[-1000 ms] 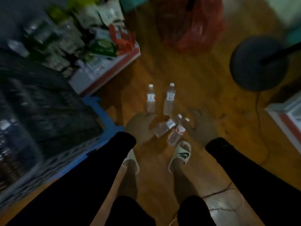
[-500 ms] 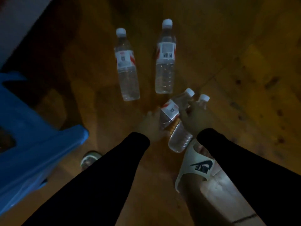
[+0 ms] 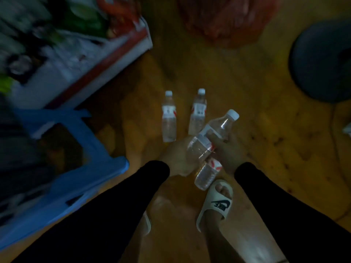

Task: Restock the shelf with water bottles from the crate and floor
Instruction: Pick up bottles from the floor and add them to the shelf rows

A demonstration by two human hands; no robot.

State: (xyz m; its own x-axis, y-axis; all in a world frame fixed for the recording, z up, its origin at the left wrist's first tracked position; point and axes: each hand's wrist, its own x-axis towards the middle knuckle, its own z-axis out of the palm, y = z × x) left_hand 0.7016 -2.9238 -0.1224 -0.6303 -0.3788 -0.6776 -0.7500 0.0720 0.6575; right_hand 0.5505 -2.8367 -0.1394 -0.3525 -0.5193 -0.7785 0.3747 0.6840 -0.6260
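Dim wooden floor [image 3: 266, 141] carries two standing bottles [image 3: 168, 118] just beyond the hands; left hand [image 3: 178, 158] grips one tilted bottle [image 3: 212, 137], right hand [image 3: 228, 154] grips another [image 3: 208, 172]. Pickup step looks done; next, carrying both to the shelf [image 3: 91, 59] on the left

Shelf [image 3: 79, 59] at upper left motion-blurred, goods on it unreadable, cut by top and left edges. Blue crate [image 3: 91, 168] cut by left edge, contents dark smear. Red bag [image 3: 228, 21] cut by top edge. Dark round base [image 3: 321, 59] cut by right edge. Lower held bottle [image 3: 207, 173]: neck and cap hidden behind right hand [image 3: 228, 154]. Left hand [image 3: 178, 158]: fingers hidden under upper bottle [image 3: 212, 135]. Label print too small to read.
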